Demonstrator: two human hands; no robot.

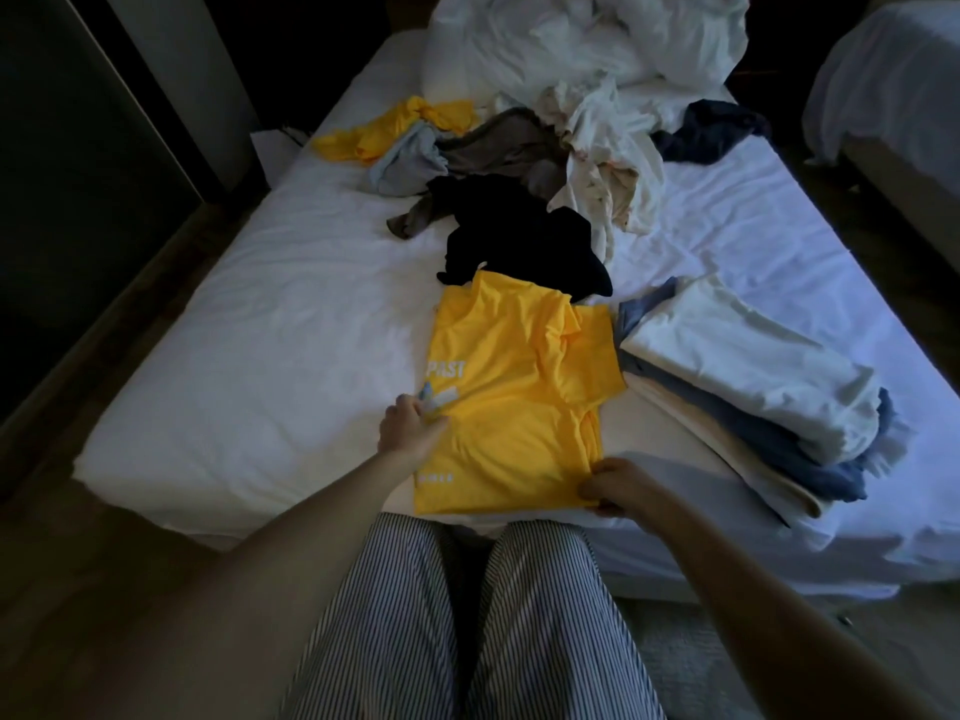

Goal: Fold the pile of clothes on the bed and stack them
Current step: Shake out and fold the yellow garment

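A yellow T-shirt [519, 387] with white lettering lies partly folded at the near edge of the bed [249, 330]. My left hand [408, 428] pinches its left edge by the lettering. My right hand [621, 485] grips its lower right corner. To the right sits a stack of folded clothes [743, 392] in white, blue and cream. Beyond the shirt lies the unfolded pile: a black garment [519, 236], a grey-brown one [509, 142], a light grey one [410, 158], another yellow one [395, 127], a white patterned one [613, 148] and a dark blue one [711, 129].
A crumpled white duvet [587, 33] is heaped at the head of the bed. A second bed [893, 85] stands at the far right across a narrow gap. A dark wall and door [78, 148] run along the left. My legs in striped trousers [467, 626] touch the bed's foot.
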